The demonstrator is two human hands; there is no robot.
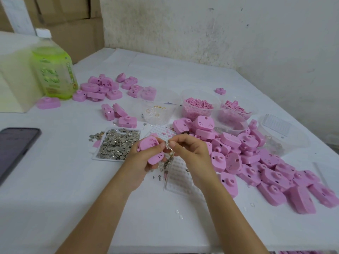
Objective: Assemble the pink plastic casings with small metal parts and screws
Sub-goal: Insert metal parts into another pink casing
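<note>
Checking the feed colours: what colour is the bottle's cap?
The cap is white, seen in the head view.

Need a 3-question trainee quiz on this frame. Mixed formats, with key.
1. True or false: the left hand grips a pink casing.
2. Pick one: the heap of grey metal parts lies A) left of the hands, B) right of the hands, C) beneath the forearms.
3. Fill in: the right hand pinches a small shiny part; the big casing pile lies on the person's ___ side.

Key: 1 true; 2 A; 3 right.
</note>
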